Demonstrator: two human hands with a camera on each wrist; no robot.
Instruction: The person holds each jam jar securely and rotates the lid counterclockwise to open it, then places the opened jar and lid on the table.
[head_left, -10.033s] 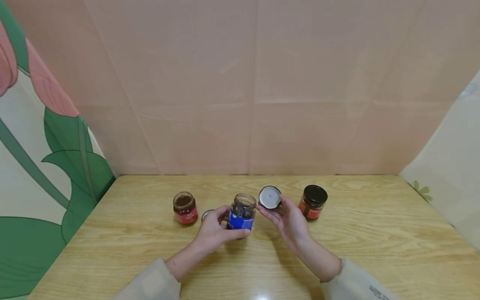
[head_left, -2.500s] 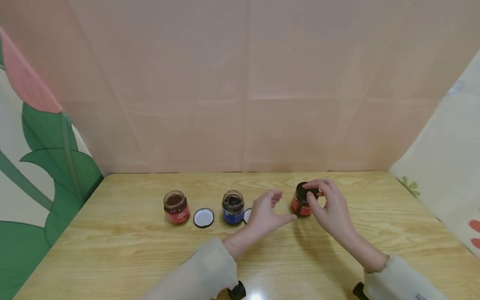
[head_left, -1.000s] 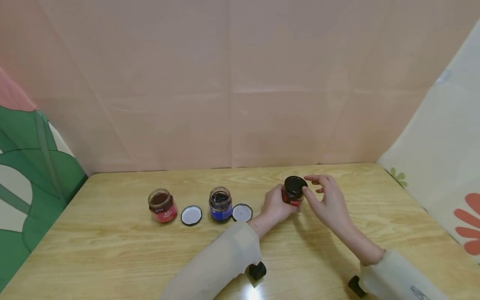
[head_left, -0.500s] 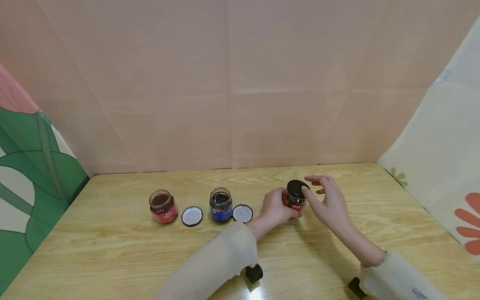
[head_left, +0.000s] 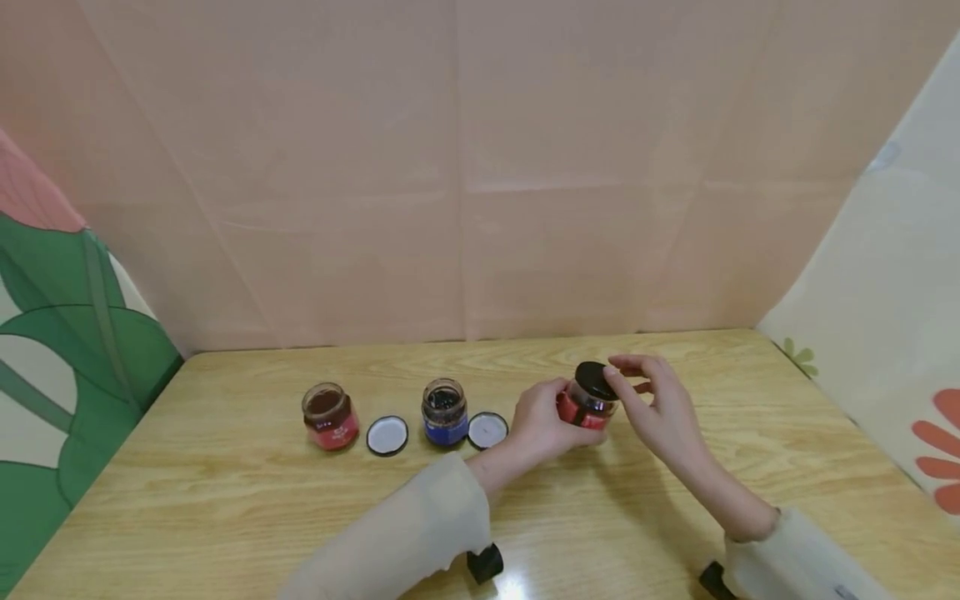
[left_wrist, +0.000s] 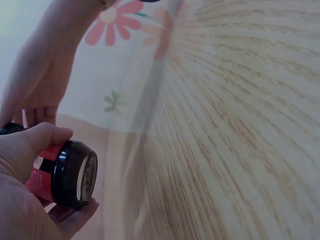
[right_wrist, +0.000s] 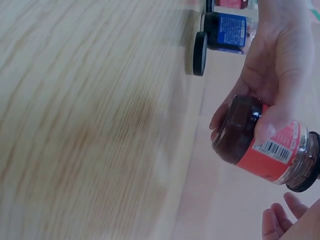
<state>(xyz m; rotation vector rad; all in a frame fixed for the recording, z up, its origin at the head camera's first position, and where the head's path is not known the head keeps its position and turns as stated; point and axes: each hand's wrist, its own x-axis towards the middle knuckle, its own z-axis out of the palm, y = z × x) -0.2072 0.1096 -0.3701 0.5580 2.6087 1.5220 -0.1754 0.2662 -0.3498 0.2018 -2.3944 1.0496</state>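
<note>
My left hand [head_left: 543,423] grips a jar with a red label [head_left: 583,410], fingers and thumb wrapped round its body. In the right wrist view the jar [right_wrist: 267,145] is held up off the table, a barcode facing the camera and dark contents in its lower part. A black lid [head_left: 594,380] covers its mouth, with the glass neck showing under the lid's edge. My right hand [head_left: 660,404] pinches the lid, its thumb on the near edge and its fingertips over the far side. In the left wrist view the left thumb [left_wrist: 52,134] lies across the label.
On the wooden table [head_left: 300,517] stand an open red-labelled jar [head_left: 331,421] and an open blue-labelled jar [head_left: 445,417]. Two lids, one left of the blue jar [head_left: 387,436] and one right of it [head_left: 487,430], lie white inside up. A pink backdrop [head_left: 465,183] hangs behind.
The blue-labelled jar and its lid, earlier in the hands, now rest on the table. My left hand has since taken hold of the right-hand red-labelled jar and lifted it, tilting it slightly.
</note>
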